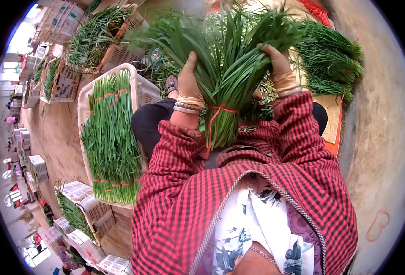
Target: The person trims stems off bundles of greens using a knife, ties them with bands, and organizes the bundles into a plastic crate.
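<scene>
A bunch of garlic chives [225, 87] stands upright before my lap, tied near its base with a red tie [221, 109]. Its leaves fan out at the top into a left and a right part. My left hand [189, 82], in a thin pale glove, grips the left part with the thumb up; its other fingers are hidden behind the leaves. On the other side, my right hand [279, 66], gloved too, is closed around the right part. The leaf tips at the upper left are blurred.
At my left stands a white crate [84, 98] with long tied chive bunches [113, 137]. More tied bunches [328, 57] lie at the upper right on a board. Loose leaves cover the floor ahead. A crate with greens [122, 55] stands upper left; several others line the left.
</scene>
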Tool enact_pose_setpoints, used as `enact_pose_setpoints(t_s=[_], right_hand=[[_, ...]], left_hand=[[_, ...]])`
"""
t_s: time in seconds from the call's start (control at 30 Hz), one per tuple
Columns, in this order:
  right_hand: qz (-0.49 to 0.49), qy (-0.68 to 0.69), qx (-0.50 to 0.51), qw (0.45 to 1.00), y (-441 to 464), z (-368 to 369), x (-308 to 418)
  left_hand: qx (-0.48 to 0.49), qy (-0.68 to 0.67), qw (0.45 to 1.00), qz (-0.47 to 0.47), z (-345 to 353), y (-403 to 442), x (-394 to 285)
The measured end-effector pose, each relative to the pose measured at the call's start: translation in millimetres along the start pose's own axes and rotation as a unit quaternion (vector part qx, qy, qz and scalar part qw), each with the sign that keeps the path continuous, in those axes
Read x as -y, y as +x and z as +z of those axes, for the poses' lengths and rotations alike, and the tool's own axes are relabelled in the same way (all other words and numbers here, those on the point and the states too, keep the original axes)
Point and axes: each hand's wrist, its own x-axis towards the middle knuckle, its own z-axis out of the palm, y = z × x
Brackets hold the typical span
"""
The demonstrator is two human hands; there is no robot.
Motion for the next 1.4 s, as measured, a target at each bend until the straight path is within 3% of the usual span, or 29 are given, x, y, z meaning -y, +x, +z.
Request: enact_pose_setpoints(t_s=[0.07, 0.13, 0.2, 0.23, 0.33, 0.47, 0.67, 0.77, 0.83, 0.87, 0.97, 1.0, 1.07, 1.13, 1.2, 1.27, 1.37, 1.4], right_hand=[[-0.019, 0.023, -0.025, 0.999, -5, -12, -11], [-0.024, 0.053, -0.061, 0.996, -8, -17, -15], [0.060, 0.091, 0.019, 0.994, -9, -28, -10], [0.065, 0.100, 0.026, 0.993, -11, -29, -9], [0.067, 0.123, 0.038, 0.989, -18, -27, -1], [0.073, 0.106, 0.051, 0.990, -24, -23, 14], [0.092, 0.099, 0.000, 0.991, -21, -23, 7], [0.078, 0.094, 0.006, 0.992, -17, -25, 12], [0.036, -0.040, 0.007, 0.999, -10, -28, 21], [0.031, -0.038, 0.005, 0.999, -6, -30, 26], [-0.208, -0.241, -0.116, 0.941, 20, -52, 35], [-0.308, -0.289, -0.107, 0.900, 20, -53, 52], [-0.286, -0.201, -0.010, 0.937, -9, -32, 94], [-0.244, -0.217, 0.018, 0.945, -23, -21, 116], [-0.155, -0.404, 0.080, 0.898, -32, -5, 126], [-0.110, -0.517, 0.079, 0.845, -23, -1, 121], [-0.143, -0.537, 0.079, 0.827, -14, -2, 109], [-0.111, -0.501, 0.075, 0.855, -12, -5, 107]], left_hand=[[0.037, -0.096, 0.994, -0.046, -2, -7, 3], [-0.008, -0.058, 0.998, -0.036, -1, -13, 7], [-0.018, -0.003, 1.000, -0.021, 2, -20, 8], [-0.018, -0.078, 0.995, -0.055, 6, -24, 3], [-0.003, -0.097, 0.992, -0.079, 6, -25, 2], [0.000, -0.026, 0.998, -0.062, -1, -20, 6], [0.028, -0.044, 0.996, -0.070, 12, -26, 5], [0.025, 0.022, 0.999, -0.020, 19, -25, 3], [0.015, 0.051, 0.999, 0.010, 30, -29, -2], [-0.002, 0.077, 0.996, 0.040, 35, -32, -5], [0.010, 0.113, 0.990, 0.079, 49, -42, -12], [0.023, 0.124, 0.986, 0.105, 51, -43, -13], [0.036, 0.147, 0.982, 0.112, 48, -42, -13], [0.052, 0.186, 0.974, 0.121, 44, -42, -9], [0.062, 0.197, 0.970, 0.124, 43, -42, -4], [0.068, 0.208, 0.967, 0.129, 43, -45, -1], [0.061, 0.195, 0.974, 0.097, 50, -54, -1], [0.062, 0.177, 0.980, 0.074, 51, -57, -1]])
